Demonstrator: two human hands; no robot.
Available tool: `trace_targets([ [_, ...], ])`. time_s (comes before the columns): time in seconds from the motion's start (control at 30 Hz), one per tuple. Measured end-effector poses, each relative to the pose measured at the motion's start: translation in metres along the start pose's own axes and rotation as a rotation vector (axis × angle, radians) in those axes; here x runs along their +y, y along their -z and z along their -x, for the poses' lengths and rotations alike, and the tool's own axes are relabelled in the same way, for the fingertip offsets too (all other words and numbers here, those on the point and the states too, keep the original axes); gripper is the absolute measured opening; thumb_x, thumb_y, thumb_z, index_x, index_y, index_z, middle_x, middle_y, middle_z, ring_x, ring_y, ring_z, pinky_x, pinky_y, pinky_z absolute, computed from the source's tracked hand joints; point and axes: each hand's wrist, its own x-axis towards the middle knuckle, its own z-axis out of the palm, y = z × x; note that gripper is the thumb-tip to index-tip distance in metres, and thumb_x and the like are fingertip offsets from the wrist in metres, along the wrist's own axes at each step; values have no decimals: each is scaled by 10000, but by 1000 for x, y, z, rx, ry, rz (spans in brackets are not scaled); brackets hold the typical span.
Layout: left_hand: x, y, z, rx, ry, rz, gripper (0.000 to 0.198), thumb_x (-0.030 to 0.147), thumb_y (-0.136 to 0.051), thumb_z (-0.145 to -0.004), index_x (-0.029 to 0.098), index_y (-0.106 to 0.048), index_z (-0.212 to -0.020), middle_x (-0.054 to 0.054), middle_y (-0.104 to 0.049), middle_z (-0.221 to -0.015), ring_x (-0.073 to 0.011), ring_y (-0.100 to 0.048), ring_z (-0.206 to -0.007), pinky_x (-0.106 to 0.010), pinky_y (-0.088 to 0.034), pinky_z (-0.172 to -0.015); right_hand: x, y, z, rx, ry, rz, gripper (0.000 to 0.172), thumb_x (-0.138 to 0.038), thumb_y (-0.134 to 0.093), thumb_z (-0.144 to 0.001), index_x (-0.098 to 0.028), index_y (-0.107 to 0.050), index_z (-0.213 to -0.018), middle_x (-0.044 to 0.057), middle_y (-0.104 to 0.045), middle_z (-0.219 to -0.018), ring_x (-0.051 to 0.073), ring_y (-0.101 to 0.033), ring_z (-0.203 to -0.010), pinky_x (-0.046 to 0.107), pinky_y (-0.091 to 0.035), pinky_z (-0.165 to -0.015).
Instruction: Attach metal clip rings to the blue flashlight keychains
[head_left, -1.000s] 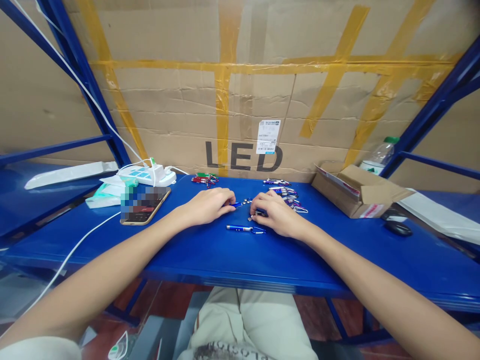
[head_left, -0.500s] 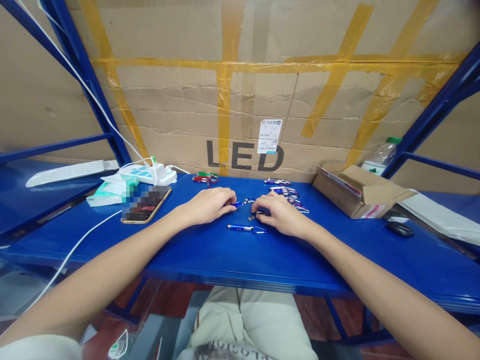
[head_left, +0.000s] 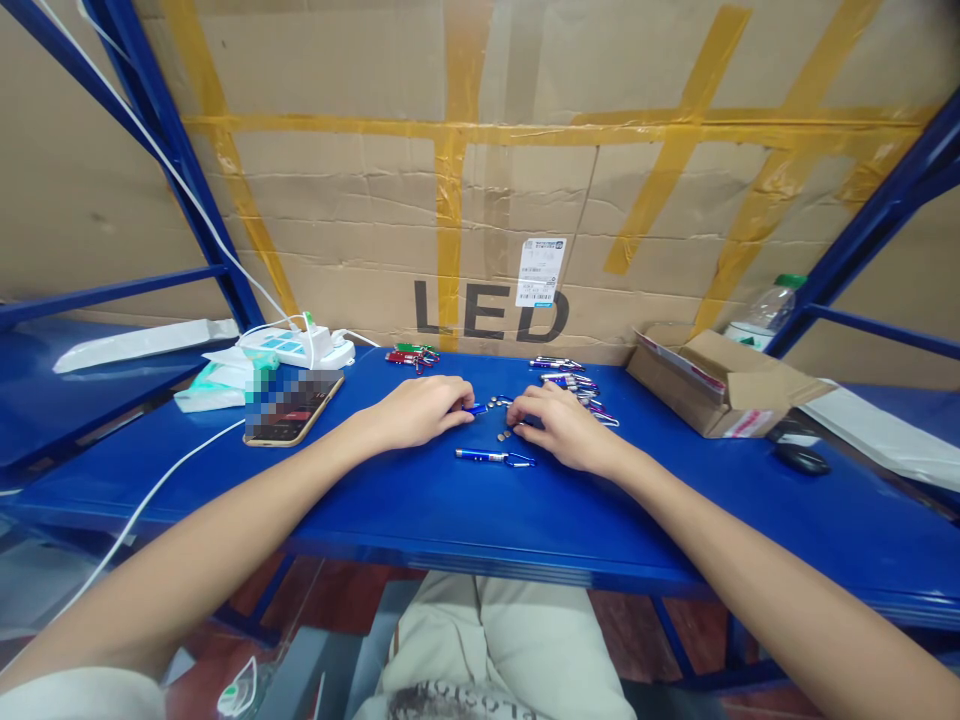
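Observation:
My left hand (head_left: 420,408) rests on the blue shelf (head_left: 480,510), fingers curled round a small blue keychain flashlight (head_left: 474,409) whose tip shows past the fingertips. My right hand (head_left: 561,428) lies palm down beside it, fingers bent over small parts near a few tiny button cells (head_left: 504,435); what it grips is hidden. Another blue keychain flashlight (head_left: 491,457) with a carabiner lies just in front of both hands. A pile of purple and blue flashlights (head_left: 577,388) sits behind my right hand.
A phone (head_left: 292,408), a white power strip (head_left: 300,347) and tissue packs are at the left. Red and green flashlights (head_left: 411,356) lie by the cardboard wall. An open cardboard box (head_left: 716,385), a bottle (head_left: 761,312) and a black mouse (head_left: 802,458) are at the right.
My right hand has shifted slightly to the right, uncovering the small button cells. My left hand has barely moved.

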Motion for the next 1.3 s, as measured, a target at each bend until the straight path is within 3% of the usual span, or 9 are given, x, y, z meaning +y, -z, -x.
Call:
trace_targets([
  [0.3,2,1,1,-1,4,-2,178,367,-638,-1072,205,-681,-1131,-57,-762,-1182,-257,-707,-1055,-323,-468,-831,5,-3,2,-13,-44,-52,120,-153,-637,-1016,-245,-705,-1052,72,-773,-1132,300,-626,-1085,436,-451,-972],
  [0.47,3,2,1,-11,17,-2,169,356,-647,-1068,199,-682,-1122,-55,-761,-1172,-253,-709,-1045,-324,-467,-825,5,-1,2,-14,-69,-95,174,-111,-637,-982,-258,-716,-1032,39,-791,-1049,286,-646,-1048,452,-444,-1011],
  [0.73,0,1,0,-5,-3,-11,175,359,-638,-1068,197,-678,-1123,-63,-761,-1172,-262,-706,-1055,-320,-465,-817,3,-2,-1,-26,-105,-333,236,-73,-635,-894,-222,-710,-1061,11,-778,-904,198,-694,-832,318,-499,-805],
  [0.93,1,1,0,-7,2,0,175,354,-634,-1065,195,-680,-1120,-68,-763,-1160,-261,-707,-1035,-320,-466,-806,-2,0,-1,-59,-113,-483,199,-121,-664,-885,-212,-704,-1057,22,-798,-928,194,-719,-821,313,-527,-790],
  [1.1,-1,1,0,9,-12,39,182,361,-636,-1059,196,-689,-1112,-73,-769,-1130,-256,-707,-1006,-316,-469,-797,-3,1,1,6,-100,-321,235,-128,-673,-880,-237,-723,-1082,28,-798,-990,220,-699,-915,343,-506,-847],
  [1.3,0,-3,-2,15,-33,213,170,357,-680,-1038,195,-696,-1084,-57,-772,-1032,-227,-710,-932,-305,-479,-812,-4,-1,1,-23,-91,-278,228,-122,-628,-915,-237,-702,-1097,26,-819,-988,231,-701,-920,387,-484,-913],
])
